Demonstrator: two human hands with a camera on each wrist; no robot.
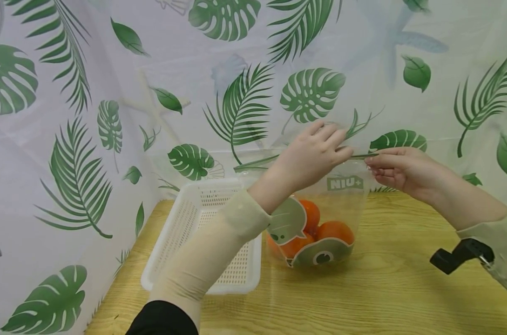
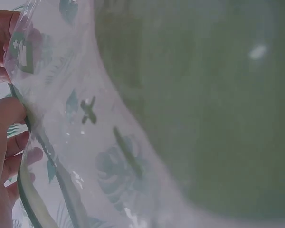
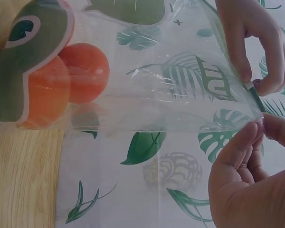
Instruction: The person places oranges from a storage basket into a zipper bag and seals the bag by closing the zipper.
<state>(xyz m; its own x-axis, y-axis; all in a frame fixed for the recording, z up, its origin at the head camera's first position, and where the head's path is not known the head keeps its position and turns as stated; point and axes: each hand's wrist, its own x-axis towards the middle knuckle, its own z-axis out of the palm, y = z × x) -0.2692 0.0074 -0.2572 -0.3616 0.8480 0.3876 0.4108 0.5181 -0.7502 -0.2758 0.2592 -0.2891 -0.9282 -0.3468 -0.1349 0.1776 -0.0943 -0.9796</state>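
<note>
A clear plastic bag [image 1: 344, 184] with green prints stands on the table, its green-edged mouth at the top. Several oranges [image 1: 334, 231] lie in its bottom, partly covered by the prints. My left hand [image 1: 309, 153] pinches the green strip [image 3: 257, 99] along the mouth between thumb and fingers; a small pale piece shows at those fingertips in the right wrist view. At the bag's right top corner, my right hand [image 1: 408, 172] pinches the edge. The left wrist view has both hands at its left side, with the strip parted into two bands below my left hand.
Left of the bag stands a white perforated plastic basket [image 1: 150, 267], partly behind my left forearm. Both rest on a wooden table [image 1: 404, 279]. A leaf-printed cloth [image 1: 236, 56] hangs close behind and along the left. A black strap [image 1: 463, 255] hangs at my right wrist.
</note>
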